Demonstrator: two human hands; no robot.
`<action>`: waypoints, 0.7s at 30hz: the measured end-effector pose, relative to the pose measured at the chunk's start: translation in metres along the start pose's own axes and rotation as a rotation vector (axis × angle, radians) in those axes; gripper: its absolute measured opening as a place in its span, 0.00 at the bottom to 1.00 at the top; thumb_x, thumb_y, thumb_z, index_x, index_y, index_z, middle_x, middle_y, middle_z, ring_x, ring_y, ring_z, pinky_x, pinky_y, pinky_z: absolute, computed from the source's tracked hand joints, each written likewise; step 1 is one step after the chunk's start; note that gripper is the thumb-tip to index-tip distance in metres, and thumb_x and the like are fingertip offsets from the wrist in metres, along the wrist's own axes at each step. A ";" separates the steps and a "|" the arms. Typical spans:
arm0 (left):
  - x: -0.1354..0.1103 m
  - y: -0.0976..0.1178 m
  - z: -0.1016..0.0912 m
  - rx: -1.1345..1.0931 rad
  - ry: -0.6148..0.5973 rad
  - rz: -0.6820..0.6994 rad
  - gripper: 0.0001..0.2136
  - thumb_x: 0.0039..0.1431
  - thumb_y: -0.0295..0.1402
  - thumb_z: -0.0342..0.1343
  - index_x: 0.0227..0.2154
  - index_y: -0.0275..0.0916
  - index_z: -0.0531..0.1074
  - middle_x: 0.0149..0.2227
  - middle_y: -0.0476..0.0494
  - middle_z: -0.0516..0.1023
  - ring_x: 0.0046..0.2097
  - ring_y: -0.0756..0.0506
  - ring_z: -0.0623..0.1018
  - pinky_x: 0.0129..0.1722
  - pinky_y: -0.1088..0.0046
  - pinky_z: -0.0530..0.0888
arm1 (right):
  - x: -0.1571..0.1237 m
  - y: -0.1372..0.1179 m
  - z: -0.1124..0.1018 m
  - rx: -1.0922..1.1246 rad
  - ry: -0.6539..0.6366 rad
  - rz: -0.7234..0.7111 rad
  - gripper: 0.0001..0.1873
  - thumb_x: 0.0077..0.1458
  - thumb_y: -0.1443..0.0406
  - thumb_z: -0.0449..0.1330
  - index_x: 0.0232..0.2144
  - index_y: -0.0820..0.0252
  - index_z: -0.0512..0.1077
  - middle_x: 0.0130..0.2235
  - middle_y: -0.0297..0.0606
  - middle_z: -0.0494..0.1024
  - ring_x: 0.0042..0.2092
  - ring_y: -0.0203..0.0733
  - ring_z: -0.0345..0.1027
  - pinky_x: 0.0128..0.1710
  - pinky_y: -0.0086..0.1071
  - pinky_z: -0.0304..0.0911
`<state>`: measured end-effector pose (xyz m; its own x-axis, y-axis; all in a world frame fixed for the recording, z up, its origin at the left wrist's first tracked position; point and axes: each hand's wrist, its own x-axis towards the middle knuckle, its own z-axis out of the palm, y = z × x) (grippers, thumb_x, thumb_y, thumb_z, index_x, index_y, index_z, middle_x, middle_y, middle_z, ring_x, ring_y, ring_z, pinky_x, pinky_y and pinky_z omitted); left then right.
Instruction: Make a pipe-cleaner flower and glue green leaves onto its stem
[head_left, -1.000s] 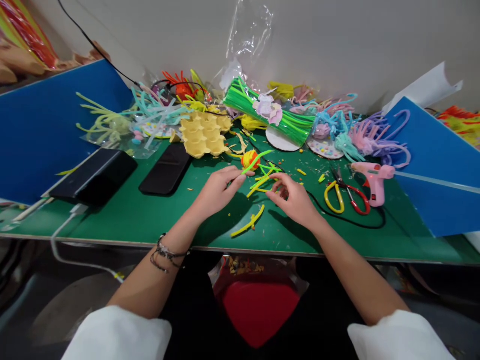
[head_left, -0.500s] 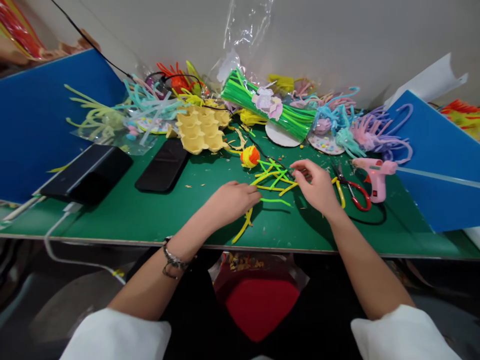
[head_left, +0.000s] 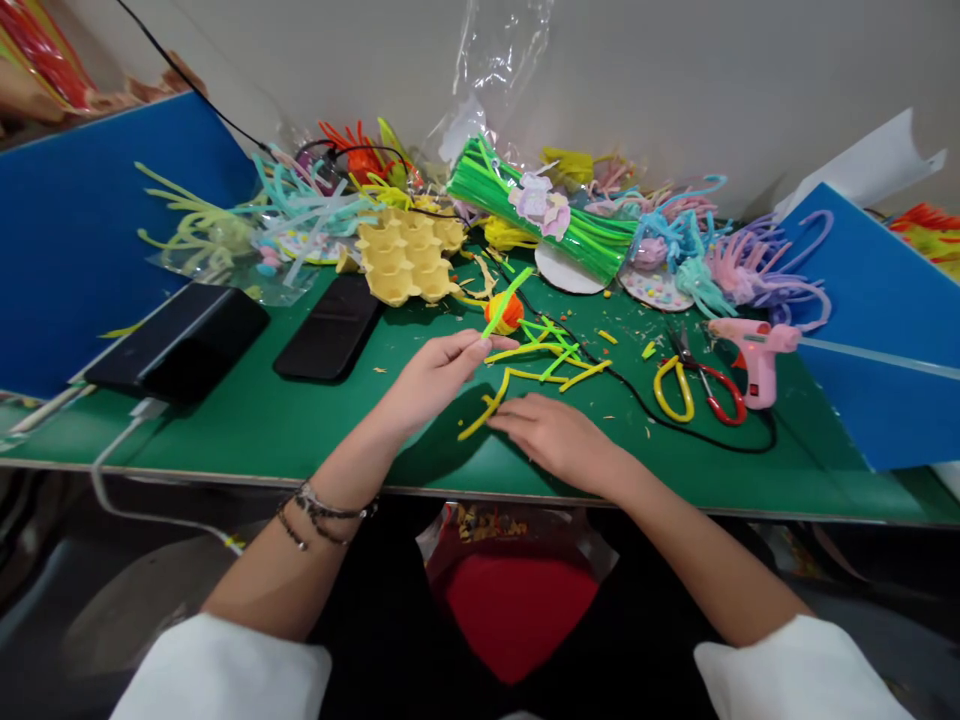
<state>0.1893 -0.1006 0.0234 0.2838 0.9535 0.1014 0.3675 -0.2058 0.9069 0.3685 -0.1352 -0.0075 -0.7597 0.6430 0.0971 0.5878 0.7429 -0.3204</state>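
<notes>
My left hand (head_left: pixel 442 375) pinches a bright green pipe cleaner (head_left: pixel 508 300), raised at a slant above the table. Behind it in the view sits an orange and yellow ball (head_left: pixel 504 313), partly covered by the pipe cleaner. My right hand (head_left: pixel 551 432) is low over the table with its fingers stretched out to the left. Its fingertips are beside a bent yellow pipe cleaner (head_left: pixel 484 418); whether they touch it I cannot tell. Just beyond the right hand lies a crisscrossed pile of short green and yellow pipe cleaners (head_left: pixel 559 352).
Scissors (head_left: pixel 705 380) and a pink glue gun (head_left: pixel 756 365) with a black cord lie at right. A phone (head_left: pixel 328 332), a power bank (head_left: pixel 180 340) and an egg carton (head_left: pixel 405 258) are at left. Bagged green pipe cleaners (head_left: pixel 544 210) rest behind. Blue panels (head_left: pixel 862 330) flank the table.
My left hand has lifted the green pipe cleaner and turned it upward. My right hand has come left and nearer, from the pile's right side to the bent yellow pipe cleaner.
</notes>
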 end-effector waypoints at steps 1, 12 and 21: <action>-0.001 0.001 0.001 -0.070 -0.021 -0.039 0.18 0.60 0.42 0.47 0.40 0.35 0.77 0.21 0.53 0.57 0.25 0.53 0.58 0.26 0.78 0.57 | 0.000 0.003 0.000 -0.036 0.053 0.088 0.17 0.59 0.71 0.51 0.48 0.62 0.72 0.51 0.44 0.74 0.49 0.44 0.67 0.50 0.39 0.63; -0.013 0.012 0.033 -0.108 -0.426 0.154 0.16 0.61 0.37 0.48 0.25 0.33 0.74 0.22 0.50 0.69 0.26 0.54 0.67 0.28 0.80 0.64 | -0.010 0.009 -0.027 0.921 0.587 0.345 0.13 0.50 0.59 0.62 0.38 0.58 0.74 0.33 0.35 0.75 0.33 0.35 0.69 0.34 0.31 0.66; -0.016 0.008 0.038 -0.118 -0.600 0.138 0.17 0.62 0.38 0.46 0.24 0.34 0.71 0.19 0.53 0.64 0.23 0.56 0.64 0.24 0.82 0.61 | -0.014 0.005 -0.039 1.048 0.451 0.372 0.14 0.53 0.56 0.59 0.27 0.60 0.75 0.25 0.32 0.73 0.24 0.29 0.64 0.26 0.26 0.61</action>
<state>0.2220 -0.1257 0.0137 0.7820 0.6232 0.0045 0.2014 -0.2596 0.9445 0.3928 -0.1331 0.0267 -0.3028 0.9488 0.0900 0.0791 0.1191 -0.9897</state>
